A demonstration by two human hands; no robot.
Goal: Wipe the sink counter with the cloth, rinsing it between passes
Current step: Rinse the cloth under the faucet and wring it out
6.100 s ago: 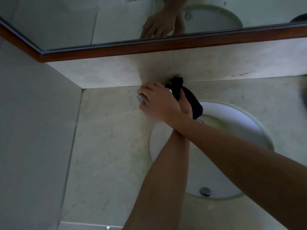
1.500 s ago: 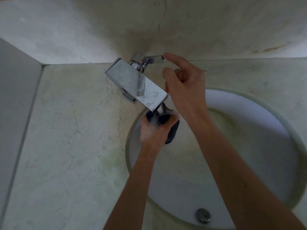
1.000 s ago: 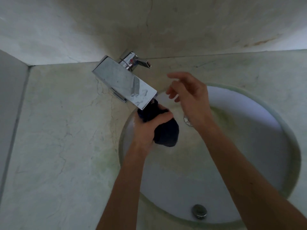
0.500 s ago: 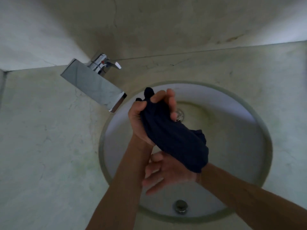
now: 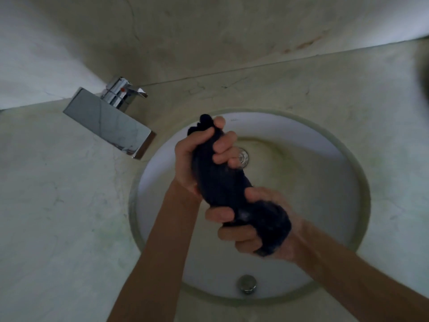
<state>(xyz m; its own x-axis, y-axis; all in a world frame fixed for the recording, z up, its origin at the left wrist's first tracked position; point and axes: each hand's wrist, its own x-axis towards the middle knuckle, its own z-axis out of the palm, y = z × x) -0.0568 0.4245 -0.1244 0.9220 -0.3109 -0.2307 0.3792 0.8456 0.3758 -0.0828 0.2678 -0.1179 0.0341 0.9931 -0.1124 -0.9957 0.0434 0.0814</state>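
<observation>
since half a second ago our right hand (image 5: 253, 226) has come up from under the cloth (image 5: 222, 182) and wrapped round its lower end, and no water runs from the faucet (image 5: 109, 119) at the upper left. we hold the cloth over the sink (image 5: 348, 182), mid frame, bunched into 1 roll. our left hand (image 5: 199, 156) grips the upper end, fingers curled tight. the roll's long axis runs from upper left to lower right, 1 hand on each end, so we judge a wringing twist comes next, before the counter (image 5: 58, 205).
</observation>
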